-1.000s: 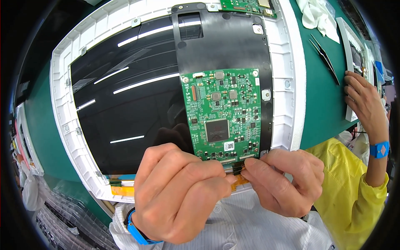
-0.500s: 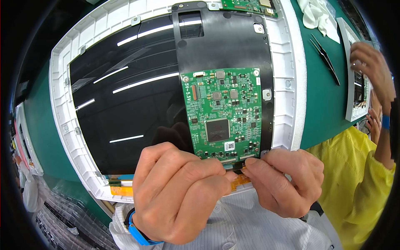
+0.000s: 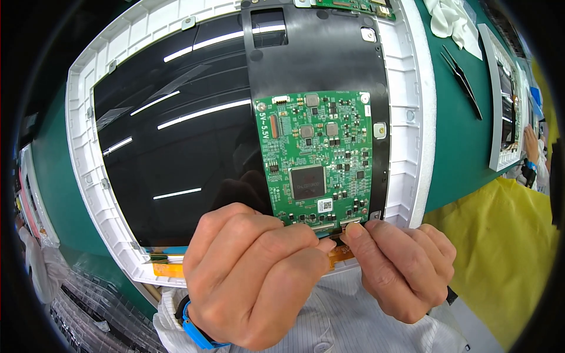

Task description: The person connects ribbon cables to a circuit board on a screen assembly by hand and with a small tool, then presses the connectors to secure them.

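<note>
A green circuit board (image 3: 347, 156) with a large black chip (image 3: 308, 183) is fixed on a black plate over the back of a display panel (image 3: 176, 141). At the board's near edge, my left hand (image 3: 256, 273) is closed, its fingertips pinching an orange flat ribbon cable (image 3: 339, 255). My right hand (image 3: 406, 265) is closed on the same cable from the right, its thumb against a connector at the board's edge. The fingertips partly hide the cable's end. Another orange ribbon cable (image 3: 169, 270) lies left of my left hand.
A white ribbed frame (image 3: 407, 135) surrounds the panel on a green table (image 3: 447, 147). Black tweezers (image 3: 463, 82) and a white cloth (image 3: 450, 23) lie to the right. Beyond them stands another framed unit (image 3: 500, 100), with a co-worker's hand (image 3: 531, 144) beside it.
My right thumb has moved up onto the connector, and the rest of that hand sits slightly lower. My left hand stays almost still. The co-worker's raised hand has left the far unit.
</note>
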Demonstrator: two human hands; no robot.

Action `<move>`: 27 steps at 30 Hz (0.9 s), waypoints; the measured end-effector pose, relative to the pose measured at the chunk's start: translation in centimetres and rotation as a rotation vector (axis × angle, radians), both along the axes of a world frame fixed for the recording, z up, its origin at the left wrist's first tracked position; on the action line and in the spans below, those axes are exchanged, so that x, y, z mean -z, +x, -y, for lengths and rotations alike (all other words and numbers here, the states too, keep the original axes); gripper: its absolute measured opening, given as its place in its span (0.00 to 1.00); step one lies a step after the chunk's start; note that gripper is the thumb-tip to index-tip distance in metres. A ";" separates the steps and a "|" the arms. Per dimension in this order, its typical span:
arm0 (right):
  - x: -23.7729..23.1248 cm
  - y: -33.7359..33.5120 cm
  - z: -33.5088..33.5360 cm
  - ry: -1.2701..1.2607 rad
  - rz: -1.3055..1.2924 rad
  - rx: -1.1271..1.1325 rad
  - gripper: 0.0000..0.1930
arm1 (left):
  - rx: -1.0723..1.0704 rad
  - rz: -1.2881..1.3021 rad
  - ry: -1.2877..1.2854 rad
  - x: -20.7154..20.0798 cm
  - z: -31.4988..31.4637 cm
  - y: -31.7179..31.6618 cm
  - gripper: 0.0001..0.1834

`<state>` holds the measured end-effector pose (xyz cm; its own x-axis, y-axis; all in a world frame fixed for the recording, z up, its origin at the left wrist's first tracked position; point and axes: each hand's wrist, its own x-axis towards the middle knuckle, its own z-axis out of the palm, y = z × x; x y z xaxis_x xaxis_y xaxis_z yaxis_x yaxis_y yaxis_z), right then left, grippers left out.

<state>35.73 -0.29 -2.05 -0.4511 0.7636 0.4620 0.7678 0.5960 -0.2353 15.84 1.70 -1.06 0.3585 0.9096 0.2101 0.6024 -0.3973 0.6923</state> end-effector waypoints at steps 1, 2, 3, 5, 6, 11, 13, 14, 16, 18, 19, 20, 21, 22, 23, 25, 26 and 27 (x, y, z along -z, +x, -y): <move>0.0 0.0 0.0 -0.008 -0.003 0.001 0.15 | 0.000 -0.001 0.000 0.0 0.0 0.0 0.18; 0.0 0.0 0.0 -0.016 -0.007 0.002 0.15 | -0.005 -0.008 -0.002 0.0 0.0 0.0 0.18; 0.0 0.1 0.0 -0.015 -0.007 0.002 0.15 | -0.009 -0.015 -0.003 -0.1 0.0 0.0 0.18; 0.1 0.2 0.0 -0.009 -0.011 -0.009 0.15 | -0.023 -0.011 -0.001 -0.1 0.1 0.1 0.18; 0.1 0.3 -0.1 -0.009 -0.011 -0.009 0.15 | -0.037 -0.007 0.000 -0.1 0.2 0.2 0.18; -0.4 0.2 -0.6 -0.044 0.008 -0.039 0.15 | -0.035 0.002 0.003 0.1 0.1 0.1 0.18; -0.4 0.2 -0.8 -0.025 0.018 -0.050 0.14 | -0.032 0.001 0.008 0.0 0.0 0.1 0.17; -0.4 0.2 -0.9 -0.007 0.027 -0.060 0.14 | -0.031 0.003 0.009 0.0 0.0 0.1 0.17; -0.5 0.3 -1.0 -0.001 0.028 -0.068 0.14 | -0.032 0.005 0.012 -0.1 0.0 0.1 0.17; -0.6 0.3 -1.0 0.005 0.029 -0.078 0.14 | -0.030 0.008 0.013 -0.2 -0.2 0.1 0.18; -0.9 0.3 -0.8 -0.048 0.039 -0.082 0.16 | -0.033 0.007 0.013 -0.2 -0.1 0.1 0.18; -1.1 0.2 -0.7 -0.101 0.050 -0.085 0.18 | -0.040 -0.004 0.014 -0.2 -0.1 0.1 0.18; -1.2 0.3 -0.5 -0.100 0.056 -0.083 0.18 | -0.041 -0.007 0.015 -0.2 -0.1 0.2 0.17; -1.4 0.2 -0.4 -0.120 0.056 -0.065 0.17 | -0.039 -0.002 0.016 -0.2 -0.2 0.2 0.17; -1.5 0.2 -0.4 -0.140 0.056 -0.047 0.16 | -0.038 -0.002 0.013 -0.3 -0.3 0.2 0.17; -1.4 -0.1 -0.1 -0.144 0.017 -0.014 0.15 | -0.035 -0.006 0.010 -0.3 -0.3 0.2 0.16; -1.3 -0.2 0.0 -0.148 -0.024 0.017 0.15 | -0.033 -0.009 0.015 -0.3 -0.4 0.3 0.14; -1.1 -0.3 0.3 -0.153 -0.063 0.050 0.14 | -0.029 -0.011 0.019 -0.3 -0.3 0.2 0.12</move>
